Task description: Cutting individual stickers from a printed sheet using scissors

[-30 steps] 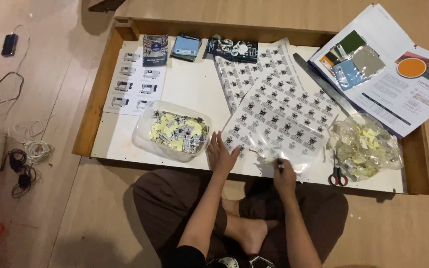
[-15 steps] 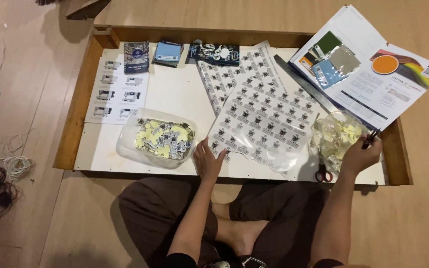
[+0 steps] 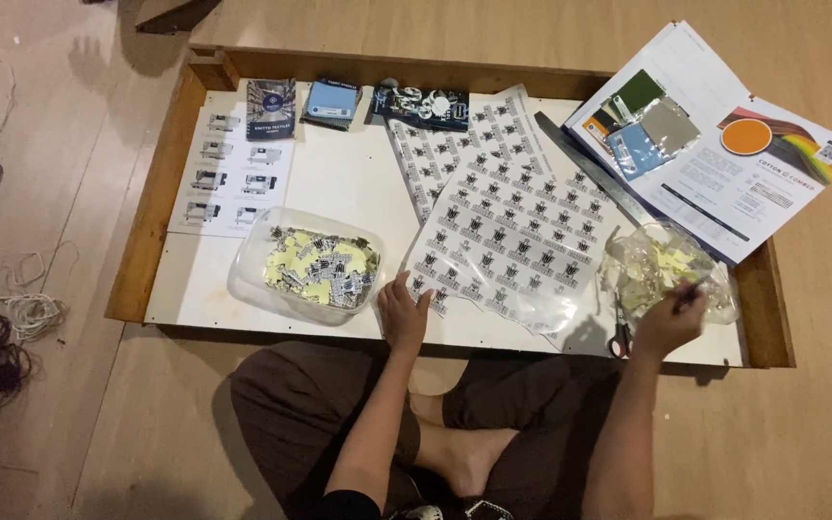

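The left hand (image 3: 404, 313) lies flat, fingers spread, on the near corner of the sticker sheet (image 3: 512, 241) on the white board (image 3: 339, 178). The sheet looks thin, light, bendy and slippery, so an edge seems easiest to grab. The right hand (image 3: 666, 323) pinches something thin by the crinkly bag (image 3: 662, 270).

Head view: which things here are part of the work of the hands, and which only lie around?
In use: left hand on sticker sheet; right hand at clear bag; clear tub.

Lying about: scissors, brochure, metal ruler, cables.
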